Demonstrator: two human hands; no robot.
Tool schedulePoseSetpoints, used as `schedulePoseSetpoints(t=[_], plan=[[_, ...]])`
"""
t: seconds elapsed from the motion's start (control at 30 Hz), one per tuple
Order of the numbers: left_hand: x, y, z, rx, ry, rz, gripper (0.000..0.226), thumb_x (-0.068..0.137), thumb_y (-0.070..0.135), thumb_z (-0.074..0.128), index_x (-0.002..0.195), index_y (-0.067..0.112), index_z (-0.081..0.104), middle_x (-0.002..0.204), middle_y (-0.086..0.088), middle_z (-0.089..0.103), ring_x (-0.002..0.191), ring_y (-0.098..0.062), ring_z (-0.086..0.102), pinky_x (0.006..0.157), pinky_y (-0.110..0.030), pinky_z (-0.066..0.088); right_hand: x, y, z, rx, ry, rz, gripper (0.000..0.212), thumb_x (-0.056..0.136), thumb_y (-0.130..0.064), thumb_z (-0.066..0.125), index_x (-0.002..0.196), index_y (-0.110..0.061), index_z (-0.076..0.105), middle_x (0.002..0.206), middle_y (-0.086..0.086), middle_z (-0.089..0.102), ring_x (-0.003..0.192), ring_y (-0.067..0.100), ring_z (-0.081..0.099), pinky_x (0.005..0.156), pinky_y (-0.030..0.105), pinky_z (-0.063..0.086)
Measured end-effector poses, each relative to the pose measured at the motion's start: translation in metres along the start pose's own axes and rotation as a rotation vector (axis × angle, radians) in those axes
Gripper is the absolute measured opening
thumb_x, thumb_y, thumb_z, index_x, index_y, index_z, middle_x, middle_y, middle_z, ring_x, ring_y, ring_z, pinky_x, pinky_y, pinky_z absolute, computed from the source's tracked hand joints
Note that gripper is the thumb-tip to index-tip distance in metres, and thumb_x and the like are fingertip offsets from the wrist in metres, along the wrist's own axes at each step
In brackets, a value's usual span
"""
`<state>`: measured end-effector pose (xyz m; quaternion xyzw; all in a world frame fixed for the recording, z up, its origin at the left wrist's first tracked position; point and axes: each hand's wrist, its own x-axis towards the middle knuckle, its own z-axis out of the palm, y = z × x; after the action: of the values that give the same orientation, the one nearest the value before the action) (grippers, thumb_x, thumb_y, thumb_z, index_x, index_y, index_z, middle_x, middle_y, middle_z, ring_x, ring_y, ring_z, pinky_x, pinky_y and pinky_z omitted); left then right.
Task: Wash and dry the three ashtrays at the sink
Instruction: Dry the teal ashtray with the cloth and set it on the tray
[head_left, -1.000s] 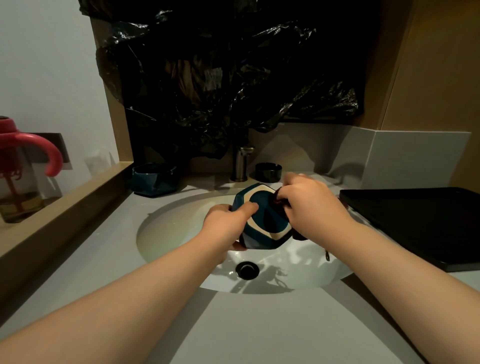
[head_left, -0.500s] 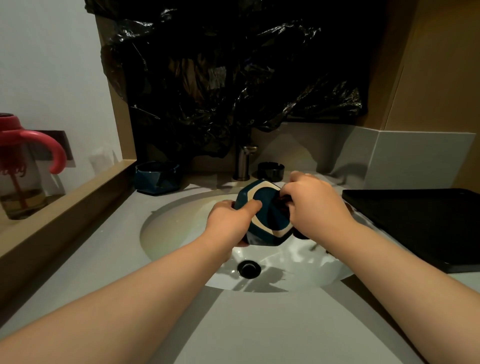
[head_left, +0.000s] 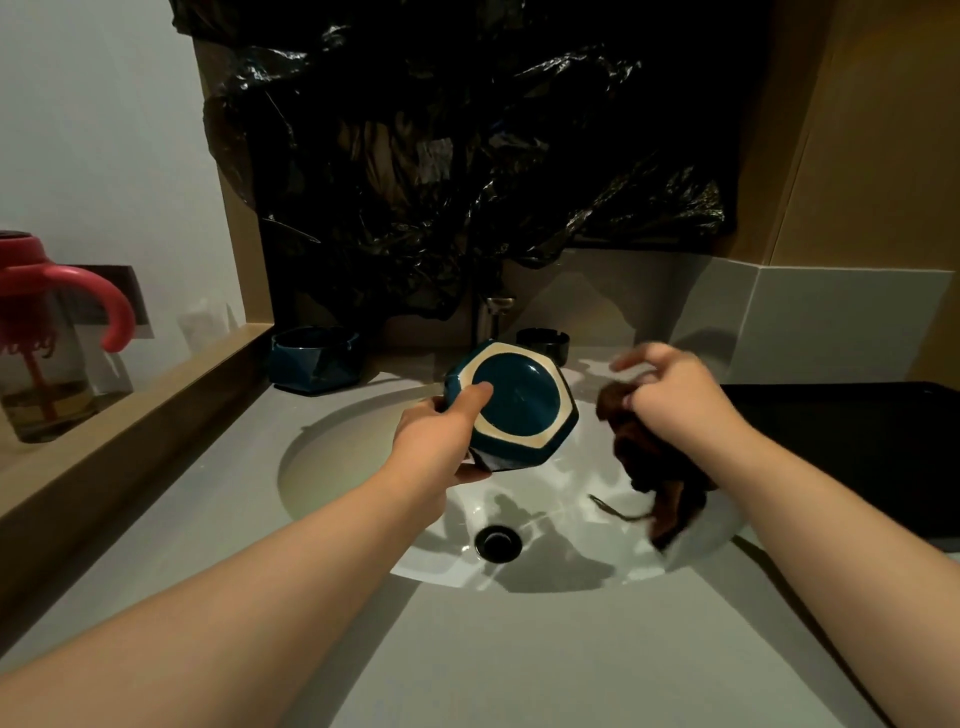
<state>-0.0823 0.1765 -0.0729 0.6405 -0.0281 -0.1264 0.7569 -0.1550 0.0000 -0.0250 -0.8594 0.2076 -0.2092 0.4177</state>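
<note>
Left hand (head_left: 436, 441) grips the teal hexagonal ashtray (head_left: 514, 410) over the sink basin (head_left: 332, 467), thumb under its wall and forefinger laid flat on the upturned base, so the pale unglazed ring faces the camera. Half a second ago the right hand (head_left: 670, 395) was pressed against that base. Now it has drawn off to the right, apart from the ashtray, its lower fingers curled round a dark brown cloth (head_left: 654, 462) that hangs over the basin's right side while forefinger and thumb lift loosely. I judge the rubbing of this piece is ending, or the cloth is being regathered.

A second teal ashtray (head_left: 311, 358) sits at the counter's (head_left: 519, 649) back left, and a black round ashtray (head_left: 543, 344) sits just beside the faucet (head_left: 493, 317) at the back edge. Their insides are hidden from here. The basin shows wet glints round its drain (head_left: 497, 542) but no standing water. On the left ledge, a red-lidded bottle (head_left: 47, 353) holds a little yellowish liquid.
</note>
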Motion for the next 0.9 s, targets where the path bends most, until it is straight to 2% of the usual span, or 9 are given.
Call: schedulePoseSetpoints(t=[0.03, 0.1, 0.17, 0.23, 0.3, 0.47, 0.57, 0.7, 0.9], plan=[[-0.001, 0.000, 0.000, -0.029, -0.007, -0.010, 0.036, 0.088, 0.034, 0.066, 0.116, 0.013, 0.056, 0.109, -0.011, 0.067, 0.096, -0.029, 0.066, 0.063, -0.037, 0.059, 0.003, 0.006, -0.002, 0.002, -0.082, 0.104, 0.029, 0.088, 0.003, 0.047, 0.105, -0.012, 0.065, 0.078, 0.009, 0.063, 0.065, 0.022, 0.059, 0.058, 0.028, 0.050], [-0.002, 0.002, 0.000, -0.086, -0.015, -0.031, 0.034, 0.090, 0.033, 0.064, 0.114, 0.012, 0.054, 0.108, -0.012, 0.066, 0.094, -0.030, 0.066, 0.066, -0.040, 0.058, 0.006, 0.010, -0.002, 0.059, -0.255, 0.289, 0.026, 0.090, -0.006, 0.049, 0.107, -0.005, 0.068, 0.096, 0.016, 0.067, 0.081, 0.029, 0.063, 0.075, 0.035, 0.054], [-0.003, 0.003, 0.000, -0.134, -0.027, -0.046, 0.033, 0.091, 0.032, 0.063, 0.114, 0.010, 0.054, 0.105, -0.012, 0.065, 0.093, -0.031, 0.066, 0.070, -0.042, 0.058, 0.007, 0.011, 0.001, 0.235, -0.351, 0.367, 0.034, 0.093, -0.030, 0.051, 0.105, -0.005, 0.070, 0.112, 0.022, 0.066, 0.083, 0.030, 0.063, 0.077, 0.038, 0.053], [-0.004, 0.004, 0.002, -0.182, -0.056, -0.058, 0.031, 0.092, 0.030, 0.062, 0.113, 0.009, 0.053, 0.103, -0.013, 0.064, 0.094, -0.032, 0.065, 0.072, -0.043, 0.057, 0.005, 0.013, 0.005, 0.303, -0.453, 0.341, 0.057, 0.090, -0.059, 0.043, 0.104, -0.011, 0.070, 0.102, 0.020, 0.069, 0.082, 0.028, 0.064, 0.069, 0.034, 0.051], [-0.004, 0.002, 0.004, -0.211, -0.090, -0.065, 0.029, 0.092, 0.027, 0.061, 0.113, 0.009, 0.053, 0.104, -0.013, 0.064, 0.096, -0.031, 0.065, 0.073, -0.043, 0.056, 0.003, 0.011, 0.011, 0.289, -0.511, 0.271, 0.065, 0.082, -0.070, 0.043, 0.099, -0.014, 0.071, 0.092, 0.016, 0.072, 0.078, 0.027, 0.067, 0.069, 0.034, 0.051], [-0.002, -0.003, 0.005, -0.160, -0.209, -0.089, 0.040, 0.091, 0.023, 0.063, 0.127, 0.010, 0.051, 0.117, -0.012, 0.065, 0.104, -0.030, 0.065, 0.077, -0.039, 0.056, 0.000, 0.015, 0.016, 0.238, -0.493, 0.089, 0.042, 0.081, -0.049, 0.064, 0.096, -0.010, 0.070, 0.081, 0.018, 0.073, 0.068, 0.021, 0.068, 0.066, 0.031, 0.050], [-0.001, -0.002, 0.001, -0.101, -0.275, -0.100, 0.040, 0.090, 0.023, 0.063, 0.128, 0.014, 0.052, 0.118, -0.009, 0.065, 0.104, -0.026, 0.064, 0.087, -0.041, 0.054, 0.002, 0.014, 0.012, 0.288, -0.474, 0.081, 0.033, 0.083, -0.035, 0.068, 0.098, -0.006, 0.068, 0.084, 0.017, 0.073, 0.071, 0.025, 0.069, 0.061, 0.029, 0.051], [0.001, -0.001, -0.004, 0.037, -0.316, -0.070, 0.035, 0.089, 0.029, 0.065, 0.122, 0.018, 0.057, 0.113, -0.007, 0.067, 0.105, -0.026, 0.064, 0.096, -0.048, 0.051, 0.005, 0.011, 0.003, 0.251, -0.481, 0.069, 0.023, 0.083, -0.026, 0.068, 0.092, -0.005, 0.068, 0.073, 0.012, 0.071, 0.059, 0.020, 0.065, 0.051, 0.025, 0.050], [0.004, 0.002, -0.011, 0.293, -0.373, -0.007, 0.029, 0.085, 0.030, 0.070, 0.112, 0.020, 0.066, 0.101, -0.002, 0.075, 0.096, -0.019, 0.071, 0.081, -0.032, 0.057, 0.002, 0.008, -0.002, 0.115, -0.581, 0.056, 0.017, 0.083, -0.022, 0.069, 0.093, -0.008, 0.071, 0.069, 0.007, 0.070, 0.055, 0.013, 0.064, 0.048, 0.020, 0.048]])
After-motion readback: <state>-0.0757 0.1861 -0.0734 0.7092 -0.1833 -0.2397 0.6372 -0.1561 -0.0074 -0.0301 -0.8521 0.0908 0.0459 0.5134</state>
